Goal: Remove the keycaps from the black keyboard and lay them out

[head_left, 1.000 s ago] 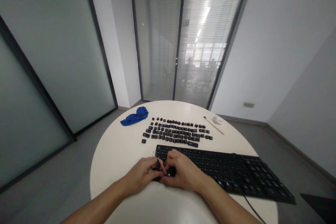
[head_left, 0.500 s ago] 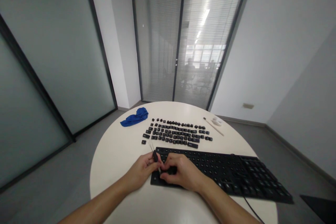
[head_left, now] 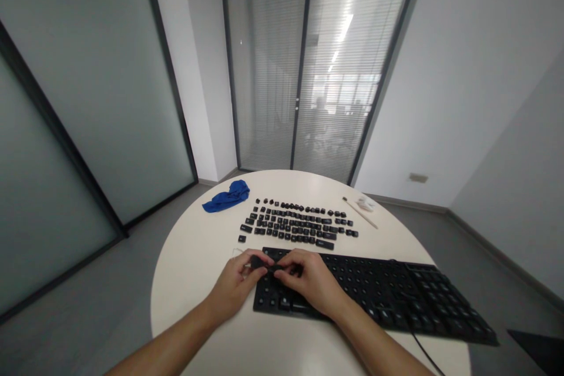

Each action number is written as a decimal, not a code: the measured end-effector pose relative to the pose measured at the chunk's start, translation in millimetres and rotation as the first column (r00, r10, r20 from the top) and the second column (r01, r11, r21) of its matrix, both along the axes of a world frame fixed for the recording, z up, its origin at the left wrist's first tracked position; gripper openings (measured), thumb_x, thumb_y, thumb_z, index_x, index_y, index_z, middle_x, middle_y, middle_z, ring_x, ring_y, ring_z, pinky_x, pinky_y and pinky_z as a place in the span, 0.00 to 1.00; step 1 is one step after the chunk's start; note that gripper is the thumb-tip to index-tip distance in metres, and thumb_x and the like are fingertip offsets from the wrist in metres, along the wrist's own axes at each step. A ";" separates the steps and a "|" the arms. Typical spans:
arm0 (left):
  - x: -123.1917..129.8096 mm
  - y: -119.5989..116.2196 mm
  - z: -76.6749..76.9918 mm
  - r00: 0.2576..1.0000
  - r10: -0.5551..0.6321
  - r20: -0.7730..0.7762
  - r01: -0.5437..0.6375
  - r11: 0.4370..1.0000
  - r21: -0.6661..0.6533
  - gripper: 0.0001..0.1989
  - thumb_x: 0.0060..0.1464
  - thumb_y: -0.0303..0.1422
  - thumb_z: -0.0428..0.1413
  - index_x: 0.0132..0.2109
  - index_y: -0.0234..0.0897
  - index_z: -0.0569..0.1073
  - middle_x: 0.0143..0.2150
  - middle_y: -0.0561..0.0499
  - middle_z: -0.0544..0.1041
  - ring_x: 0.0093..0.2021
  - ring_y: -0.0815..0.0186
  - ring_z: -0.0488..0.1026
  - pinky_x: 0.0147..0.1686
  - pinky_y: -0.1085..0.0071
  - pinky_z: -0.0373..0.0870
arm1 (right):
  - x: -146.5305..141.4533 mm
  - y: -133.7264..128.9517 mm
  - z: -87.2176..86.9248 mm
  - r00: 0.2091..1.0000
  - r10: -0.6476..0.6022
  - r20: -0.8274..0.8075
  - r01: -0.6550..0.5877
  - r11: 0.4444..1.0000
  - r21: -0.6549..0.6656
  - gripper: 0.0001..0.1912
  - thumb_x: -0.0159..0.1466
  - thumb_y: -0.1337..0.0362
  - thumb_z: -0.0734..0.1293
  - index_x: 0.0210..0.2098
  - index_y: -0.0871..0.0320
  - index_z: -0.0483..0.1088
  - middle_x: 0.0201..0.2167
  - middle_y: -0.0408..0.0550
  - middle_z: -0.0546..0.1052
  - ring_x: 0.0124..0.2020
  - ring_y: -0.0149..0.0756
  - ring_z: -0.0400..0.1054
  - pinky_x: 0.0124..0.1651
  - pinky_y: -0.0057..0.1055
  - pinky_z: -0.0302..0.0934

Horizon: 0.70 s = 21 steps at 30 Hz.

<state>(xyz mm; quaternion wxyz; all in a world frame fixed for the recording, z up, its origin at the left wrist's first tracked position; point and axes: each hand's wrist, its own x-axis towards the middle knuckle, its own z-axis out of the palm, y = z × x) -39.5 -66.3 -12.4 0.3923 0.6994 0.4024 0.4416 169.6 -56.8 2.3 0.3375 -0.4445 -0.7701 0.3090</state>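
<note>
A black keyboard lies across the table, most of the keys on its left part gone and bare sockets showing. Over its left end, my left hand is closed on a small tool with a black handle and thin wire loops at its outer end. My right hand is closed close beside it, thumb and fingers pinched near a small black piece; whether it grips that piece is unclear. Loose black keycaps lie in rows beyond the keyboard.
A blue cloth lies at the back left of the round white table. At the back right are a thin brush and a crumpled clear bag. A black cable runs off the keyboard's front edge.
My left hand has tilted the tool flatter, its wire loops now pointing left. Both hands have shifted slightly up the keyboard, uncovering its lower left corner.
</note>
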 end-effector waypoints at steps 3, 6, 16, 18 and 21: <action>-2.1 0.4 0.3 0.996 -0.010 -0.084 0.017 0.996 0.084 0.05 0.59 0.30 0.56 0.42 0.38 0.76 0.41 0.48 0.79 0.42 0.61 0.76 0.42 0.70 0.71 | -0.9 -0.1 0.1 0.999 -0.023 0.024 0.023 1.000 0.017 0.05 0.59 0.64 0.72 0.34 0.58 0.78 0.31 0.45 0.77 0.30 0.32 0.72 0.34 0.27 0.64; -5.4 1.7 0.5 0.989 0.006 -0.150 0.016 0.990 0.138 0.05 0.60 0.33 0.56 0.38 0.37 0.75 0.38 0.48 0.79 0.39 0.62 0.76 0.39 0.71 0.71 | -0.9 0.3 0.0 0.999 -0.052 0.004 0.052 0.999 0.008 0.05 0.57 0.65 0.72 0.32 0.59 0.77 0.31 0.46 0.77 0.29 0.32 0.72 0.32 0.27 0.64; -11.2 4.3 -0.9 0.997 0.042 -0.057 -0.039 0.998 0.052 0.10 0.60 0.32 0.55 0.48 0.38 0.70 0.41 0.48 0.80 0.42 0.62 0.76 0.44 0.66 0.71 | 1.3 5.5 -5.6 0.997 -0.083 0.000 0.082 0.995 -0.059 0.13 0.60 0.61 0.71 0.44 0.54 0.78 0.26 0.43 0.78 0.28 0.34 0.72 0.34 0.28 0.63; -11.8 2.9 -0.1 0.997 0.003 -0.082 0.000 0.999 0.038 0.07 0.61 0.32 0.55 0.46 0.38 0.70 0.42 0.47 0.79 0.42 0.62 0.76 0.41 0.68 0.71 | 0.3 7.2 -6.1 0.996 -0.086 0.007 0.087 0.994 -0.061 0.13 0.60 0.61 0.71 0.44 0.54 0.78 0.26 0.43 0.78 0.28 0.34 0.72 0.34 0.28 0.63; -13.0 2.6 2.4 0.993 -0.047 -0.108 0.048 0.999 0.004 0.05 0.62 0.32 0.53 0.44 0.37 0.71 0.43 0.47 0.78 0.41 0.62 0.74 0.37 0.70 0.70 | -3.4 9.5 -2.5 0.996 -0.091 0.024 0.092 0.995 -0.043 0.13 0.60 0.62 0.71 0.44 0.55 0.77 0.27 0.43 0.79 0.28 0.33 0.71 0.35 0.28 0.63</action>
